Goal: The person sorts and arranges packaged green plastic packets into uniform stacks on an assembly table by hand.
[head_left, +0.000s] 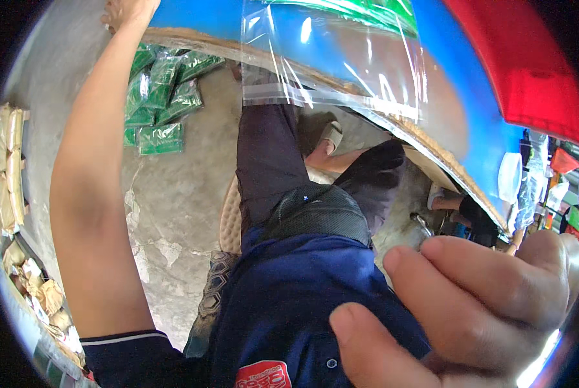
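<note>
My right hand (477,304) is raised close in front at the lower right. Its thumb stands apart from the bent fingers, and nothing shows between them. My left arm reaches far forward to the upper left, where my left hand (129,11) is at the table's corner, cut by the top edge of the picture; its fingers are mostly out of sight. A clear plastic bag (335,71) lies on the blue tabletop (199,16), its sealed-looking strip hanging over the near edge. Something green in shiny film (373,13) lies at the bag's far end. Neither hand touches the bag.
Several green film-wrapped packs (160,139) lie on the concrete floor at the left. A red cloth-like item (535,71) covers the table's right side. Wrapped bundles (8,168) are stacked far left. Another person's foot (331,136) shows under the table.
</note>
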A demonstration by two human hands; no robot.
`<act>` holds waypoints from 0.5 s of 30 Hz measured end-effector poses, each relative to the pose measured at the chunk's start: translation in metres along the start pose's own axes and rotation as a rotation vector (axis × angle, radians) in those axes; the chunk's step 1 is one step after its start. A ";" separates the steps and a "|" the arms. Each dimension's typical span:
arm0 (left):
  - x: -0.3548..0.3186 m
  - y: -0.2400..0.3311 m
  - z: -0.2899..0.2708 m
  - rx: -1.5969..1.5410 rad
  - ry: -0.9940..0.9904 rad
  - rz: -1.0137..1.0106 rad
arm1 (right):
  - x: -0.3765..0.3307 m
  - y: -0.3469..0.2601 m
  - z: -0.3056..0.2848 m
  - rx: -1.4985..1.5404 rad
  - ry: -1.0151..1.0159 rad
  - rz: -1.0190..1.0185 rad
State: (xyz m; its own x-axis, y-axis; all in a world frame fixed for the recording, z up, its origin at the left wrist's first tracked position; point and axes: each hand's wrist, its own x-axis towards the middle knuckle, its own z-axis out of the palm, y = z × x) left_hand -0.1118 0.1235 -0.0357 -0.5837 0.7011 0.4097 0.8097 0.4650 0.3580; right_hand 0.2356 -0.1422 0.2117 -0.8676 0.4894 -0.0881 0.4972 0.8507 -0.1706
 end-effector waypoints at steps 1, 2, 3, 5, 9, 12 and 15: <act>0.000 0.001 -0.001 -0.002 -0.010 -0.003 | 0.000 -0.001 0.000 0.012 -0.012 0.009; 0.000 0.001 -0.002 -0.005 -0.019 -0.006 | 0.001 -0.003 -0.001 0.022 -0.026 0.018; 0.000 0.002 -0.002 0.002 -0.016 -0.009 | 0.001 -0.004 -0.001 0.031 -0.039 0.029; -0.001 0.008 -0.005 -0.028 -0.089 -0.012 | 0.001 -0.008 -0.004 0.044 -0.066 0.048; 0.002 -0.019 -0.007 0.038 0.011 -0.008 | 0.005 -0.003 0.001 0.049 -0.064 0.023; -0.003 -0.008 -0.004 -0.042 -0.017 -0.020 | -0.006 0.004 0.004 -0.012 0.054 -0.109; -0.003 0.013 0.006 -0.085 0.028 -0.005 | 0.006 0.007 0.040 -0.011 0.567 -0.294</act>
State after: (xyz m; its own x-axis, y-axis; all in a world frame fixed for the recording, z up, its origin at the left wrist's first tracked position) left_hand -0.0993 0.1308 -0.0372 -0.5899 0.6830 0.4308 0.7996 0.4197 0.4295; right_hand 0.2336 -0.1406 0.1706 -0.8302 0.2580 0.4942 0.2416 0.9654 -0.0981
